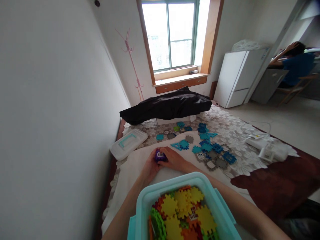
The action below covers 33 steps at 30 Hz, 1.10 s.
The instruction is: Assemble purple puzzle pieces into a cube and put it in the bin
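Note:
Both hands meet over the white cloth, beyond the turquoise bin. Between them is a small purple block (160, 159) built from interlocking plastic pieces, with a white window-shaped piece (160, 154) on its upper face. My left hand (151, 162) wraps its near left side. From the right, my right hand (172, 158) closes its fingers on the same block. Parts of the block are covered by the fingers. Close to me, the turquoise bin (200, 178) stands between my forearms, filled with yellow, orange, green and red gear-edged pieces (172, 205).
Blue, teal and grey pieces (206, 146) lie scattered to the right of my hands. A white lid (128, 143) rests at left near the wall. Behind is a black cover (172, 105). White appliance-like objects (265, 146) lie at right. A person in blue (297, 66) sits far right.

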Each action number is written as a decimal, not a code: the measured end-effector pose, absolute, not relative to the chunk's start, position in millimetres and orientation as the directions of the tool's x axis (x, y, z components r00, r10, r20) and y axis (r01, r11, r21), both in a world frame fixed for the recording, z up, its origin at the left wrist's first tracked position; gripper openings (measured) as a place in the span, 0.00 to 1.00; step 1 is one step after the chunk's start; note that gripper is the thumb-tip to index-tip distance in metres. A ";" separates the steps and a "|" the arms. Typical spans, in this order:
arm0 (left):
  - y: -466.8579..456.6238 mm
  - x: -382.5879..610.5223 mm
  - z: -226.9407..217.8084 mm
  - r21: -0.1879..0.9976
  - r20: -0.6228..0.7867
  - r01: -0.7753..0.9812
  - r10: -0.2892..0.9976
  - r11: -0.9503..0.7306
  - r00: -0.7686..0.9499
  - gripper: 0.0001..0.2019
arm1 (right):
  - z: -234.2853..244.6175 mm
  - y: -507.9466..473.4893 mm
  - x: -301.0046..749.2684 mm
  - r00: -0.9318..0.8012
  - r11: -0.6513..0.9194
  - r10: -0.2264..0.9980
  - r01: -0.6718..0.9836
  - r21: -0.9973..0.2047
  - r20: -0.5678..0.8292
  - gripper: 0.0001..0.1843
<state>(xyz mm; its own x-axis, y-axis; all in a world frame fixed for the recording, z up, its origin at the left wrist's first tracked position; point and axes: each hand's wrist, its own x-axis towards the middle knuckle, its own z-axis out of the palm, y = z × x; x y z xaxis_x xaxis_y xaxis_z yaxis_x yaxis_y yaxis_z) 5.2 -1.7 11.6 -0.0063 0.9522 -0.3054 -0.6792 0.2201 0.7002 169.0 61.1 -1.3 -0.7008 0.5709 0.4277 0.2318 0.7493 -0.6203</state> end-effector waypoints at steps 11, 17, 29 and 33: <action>-2.2 1.7 16.1 0.681 -0.332 -0.693 0.943 0.238 -0.003 0.18 | -7.1 62.2 175.1 -0.709 0.699 0.592 0.214 -0.682 0.384 0.26; -4.9 -5.3 18.4 0.554 -0.308 -0.784 0.944 0.279 0.119 0.22 | -10.5 67.8 175.0 -0.687 0.667 0.596 0.136 -0.732 0.415 0.28; -7.6 -4.6 21.3 0.558 -0.287 -0.739 0.923 0.378 0.255 0.22 | 5.7 85.7 179.9 -0.579 0.190 0.767 -0.207 -0.960 0.276 0.27; -3.0 -0.7 13.6 0.630 -0.316 -0.695 0.932 0.347 0.180 0.17 | 63.2 77.6 206.3 -0.728 0.078 0.616 -0.326 -0.942 0.302 0.33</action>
